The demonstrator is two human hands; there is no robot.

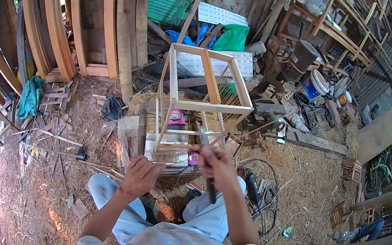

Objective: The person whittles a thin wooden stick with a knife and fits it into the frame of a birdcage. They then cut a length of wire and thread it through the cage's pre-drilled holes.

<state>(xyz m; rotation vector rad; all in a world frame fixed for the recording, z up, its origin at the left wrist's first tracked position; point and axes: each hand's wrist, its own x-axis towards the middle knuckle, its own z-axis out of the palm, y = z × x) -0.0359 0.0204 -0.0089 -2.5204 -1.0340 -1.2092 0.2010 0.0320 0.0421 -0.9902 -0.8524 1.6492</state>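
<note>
My right hand (219, 167) is closed around a knife (211, 192), its dark handle pointing down toward my lap and its long narrow blade upward. My left hand (142, 175) has its fingers curled in at the near edge of the low work surface; what it pinches, if anything, is too small to make out. Just beyond both hands stands a wooden frame cage (211, 107) with thin upright bars and a browner slat across its top. A pink tape measure (176, 117) shows through its bars, and another purple-pink object (193, 159) lies beside my right hand.
Wood shavings and scraps cover the ground (61, 172). A power tool with a black cord (252, 187) lies right of my knee. Curved wooden frames (71, 11) lean at the left. Buckets (318, 82), a green basket (168, 7) and piled lumber stand behind.
</note>
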